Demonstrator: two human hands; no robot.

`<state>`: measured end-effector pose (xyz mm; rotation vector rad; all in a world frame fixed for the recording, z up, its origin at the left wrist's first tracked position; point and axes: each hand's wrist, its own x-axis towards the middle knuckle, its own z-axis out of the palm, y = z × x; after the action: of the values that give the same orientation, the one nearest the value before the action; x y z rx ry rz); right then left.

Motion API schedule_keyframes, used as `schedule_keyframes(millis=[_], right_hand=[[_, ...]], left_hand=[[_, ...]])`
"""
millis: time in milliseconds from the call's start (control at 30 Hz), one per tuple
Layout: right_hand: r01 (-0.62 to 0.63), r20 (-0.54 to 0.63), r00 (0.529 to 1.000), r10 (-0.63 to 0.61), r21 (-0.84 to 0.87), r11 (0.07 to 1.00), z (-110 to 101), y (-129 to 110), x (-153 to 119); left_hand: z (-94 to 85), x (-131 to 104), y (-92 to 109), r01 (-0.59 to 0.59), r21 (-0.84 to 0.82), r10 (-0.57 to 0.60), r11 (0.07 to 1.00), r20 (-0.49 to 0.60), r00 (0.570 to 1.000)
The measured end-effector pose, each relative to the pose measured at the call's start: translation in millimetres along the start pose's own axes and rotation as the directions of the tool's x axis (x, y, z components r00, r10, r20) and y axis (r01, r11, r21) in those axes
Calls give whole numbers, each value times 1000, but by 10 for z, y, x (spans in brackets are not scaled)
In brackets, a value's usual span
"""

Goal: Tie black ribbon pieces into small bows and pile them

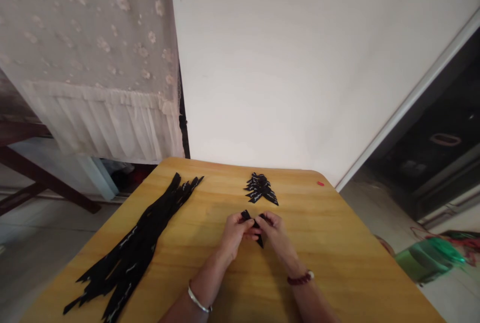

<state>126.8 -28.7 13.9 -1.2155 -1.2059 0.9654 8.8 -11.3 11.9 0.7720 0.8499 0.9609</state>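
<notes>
Between my two hands is a black ribbon point(260, 241), folded, with one pointed end hanging down toward me. My left hand point(237, 230) pinches it from the left, a short end sticking up past the thumb. From the right, my right hand point(275, 230) pinches it too, and the fingertips of both hands nearly meet. Just beyond them lies a small pile of black ribbon bows point(259, 187) with white lettering. A bundle of long black ribbons point(144, 233), some with white script, is spread at the left of the table.
The wooden table point(210, 263) stands against a white wall point(300, 63). A small red object point(320, 183) lies near its far right corner. A lace curtain point(112, 63) hangs at left; a green translucent container point(427, 260) is on the floor at right.
</notes>
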Motion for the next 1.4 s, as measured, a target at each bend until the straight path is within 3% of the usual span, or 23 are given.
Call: schedule_keyframes(millis=[167, 400, 600, 733, 1033, 1267, 1400], right_hand=[[25, -36, 999, -26, -24, 999, -12, 38, 25], [49, -71, 996, -57, -116, 992, -1, 97, 47], [-60, -128, 990, 66, 51, 997, -13, -8, -2], [-164, -100, 978, 183, 169, 972, -27, 20, -15], [-46, 90, 995, 33, 143, 989, 13, 32, 0], [-51, 63, 997, 46, 91, 995, 5, 52, -4], [-48, -32, 998, 53, 117, 992, -34, 18, 13]], left_hand=[[4, -1, 8, 5, 5, -5, 1000, -23, 1000], [24, -18, 15, -17, 23, 16, 1000, 40, 999], [-16, 21, -7, 8, -45, -9, 999, -9, 1000], [-26, 28, -9, -18, -62, 18, 998, -11, 1000], [32, -8, 29, -19, 44, 21, 999, -43, 999], [47, -9, 15, -6, 101, 8, 995, -14, 1000], [26, -8, 15, 21, 101, -25, 995, 39, 999]])
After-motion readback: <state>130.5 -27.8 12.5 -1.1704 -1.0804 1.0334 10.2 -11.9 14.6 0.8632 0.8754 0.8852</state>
